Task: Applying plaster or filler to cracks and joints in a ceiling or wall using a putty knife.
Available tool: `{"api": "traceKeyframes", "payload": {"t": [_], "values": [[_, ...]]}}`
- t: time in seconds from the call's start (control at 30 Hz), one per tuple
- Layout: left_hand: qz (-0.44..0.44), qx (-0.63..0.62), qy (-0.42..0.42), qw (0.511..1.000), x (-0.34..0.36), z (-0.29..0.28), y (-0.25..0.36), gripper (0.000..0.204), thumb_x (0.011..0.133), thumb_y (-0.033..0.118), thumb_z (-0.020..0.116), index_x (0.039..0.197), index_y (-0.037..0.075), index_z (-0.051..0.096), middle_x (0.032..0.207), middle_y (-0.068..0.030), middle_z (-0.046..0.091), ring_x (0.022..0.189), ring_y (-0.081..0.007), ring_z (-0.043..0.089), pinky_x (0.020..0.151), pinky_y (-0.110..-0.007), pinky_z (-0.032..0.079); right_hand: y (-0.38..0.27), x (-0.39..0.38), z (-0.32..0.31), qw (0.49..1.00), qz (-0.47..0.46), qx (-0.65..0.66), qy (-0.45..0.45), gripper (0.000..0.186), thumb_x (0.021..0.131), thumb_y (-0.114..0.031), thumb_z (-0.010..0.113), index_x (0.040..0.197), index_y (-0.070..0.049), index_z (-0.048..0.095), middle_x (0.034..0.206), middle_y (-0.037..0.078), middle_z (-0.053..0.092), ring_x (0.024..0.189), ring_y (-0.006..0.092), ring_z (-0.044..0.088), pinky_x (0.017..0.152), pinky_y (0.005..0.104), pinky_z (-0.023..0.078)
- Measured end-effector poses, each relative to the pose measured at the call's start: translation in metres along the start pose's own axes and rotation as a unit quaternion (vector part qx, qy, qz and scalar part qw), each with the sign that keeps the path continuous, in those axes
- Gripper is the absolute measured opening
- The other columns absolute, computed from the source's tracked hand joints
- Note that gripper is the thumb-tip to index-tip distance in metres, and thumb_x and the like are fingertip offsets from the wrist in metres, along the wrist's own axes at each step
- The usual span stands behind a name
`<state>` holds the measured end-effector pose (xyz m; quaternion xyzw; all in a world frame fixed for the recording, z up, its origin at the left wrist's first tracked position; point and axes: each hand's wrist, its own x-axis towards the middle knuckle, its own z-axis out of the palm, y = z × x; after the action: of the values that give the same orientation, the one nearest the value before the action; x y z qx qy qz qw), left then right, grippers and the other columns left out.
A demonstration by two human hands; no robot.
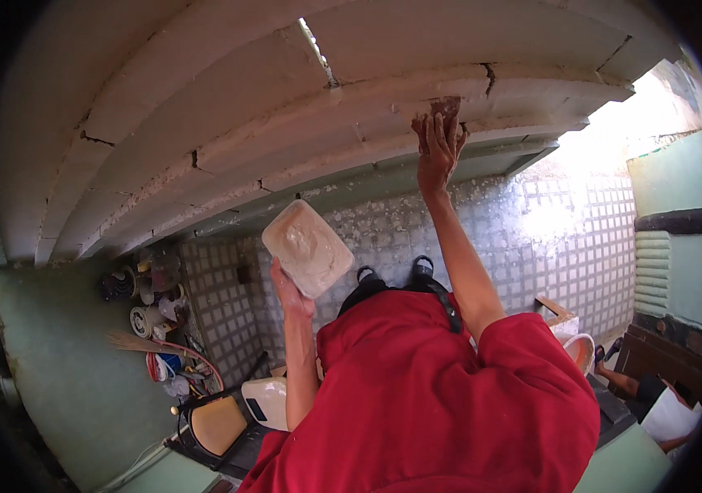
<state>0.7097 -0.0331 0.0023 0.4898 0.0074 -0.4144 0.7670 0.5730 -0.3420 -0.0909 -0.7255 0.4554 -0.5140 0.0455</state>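
My left hand (292, 294) grips a white rectangular tub (306, 251) from its near edge and underside. Pale, wet-looking paste is smeared inside the tub. My right arm reaches up to the white ledged surface (351, 123). There my right hand (440, 156) is closed around a flat brownish scraper (447, 105), its edge against or very near a ledge; I cannot tell whether it touches. Dark cracks and rough pale patches run along the ledges near it. Pale smears cover my right fingers.
Below lies a tiled floor (532, 238) with pale specks. A yellow-seated chair (218, 423) and a pile of buckets and tools (154, 324) stand at left. At right are a bucket (581, 352), a piece of wood (555, 308) and another person (667, 411).
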Motion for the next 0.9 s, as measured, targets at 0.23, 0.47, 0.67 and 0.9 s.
{"api": "traceKeyframes", "payload": {"t": [0.23,0.47,0.67,0.9], "values": [[-0.011,-0.028,0.018,0.999,0.004,-0.01,0.005,0.053,0.099,0.04,0.038,0.142,0.009,0.04,0.14,-0.007,0.05,0.125,-0.0269,0.052,0.105,-0.043,0.045,-0.014,0.002,-0.036,0.992,0.07,0.097,0.04,0.038,0.091,-0.003,0.059,0.129,-0.009,0.061,0.131,0.007,0.06,0.127,0.0262,0.052,0.11,0.0477,0.03],[0.001,-0.024,0.011,1.0,0.002,-0.01,0.01,0.051,0.1,0.038,0.038,0.142,0.009,0.041,0.139,-0.007,0.05,0.125,-0.0268,0.052,0.105,-0.044,0.045,-0.003,0.007,-0.03,0.836,0.385,0.392,0.004,0.024,0.095,-0.003,0.054,0.118,0.001,0.061,0.104,0.009,0.069,0.084,0.0162,0.068,0.071,0.0275,0.056],[-0.013,-0.053,0.033,0.998,0.002,-0.026,0.015,0.051,0.1,0.038,0.038,0.141,0.009,0.041,0.139,-0.0068,0.05,0.124,-0.0272,0.052,0.104,-0.044,0.045,-0.049,0.008,-0.01,0.593,0.522,0.61,0.056,0.023,0.093,-0.004,0.057,0.115,0.0,0.056,0.102,0.012,0.066,0.081,0.0256,0.068,0.066,0.0402,0.06],[-0.008,-0.052,0.028,0.998,0.004,-0.032,0.016,0.053,0.099,0.04,0.039,0.141,0.008,0.041,0.138,-0.0064,0.051,0.124,-0.0273,0.053,0.104,-0.044,0.045,-0.071,0.042,-0.008,0.591,0.55,0.589,0.033,0.024,0.092,-0.001,0.054,0.116,0.005,0.052,0.104,0.018,0.064,0.082,0.031,0.069,0.067,0.042,0.062]]}}
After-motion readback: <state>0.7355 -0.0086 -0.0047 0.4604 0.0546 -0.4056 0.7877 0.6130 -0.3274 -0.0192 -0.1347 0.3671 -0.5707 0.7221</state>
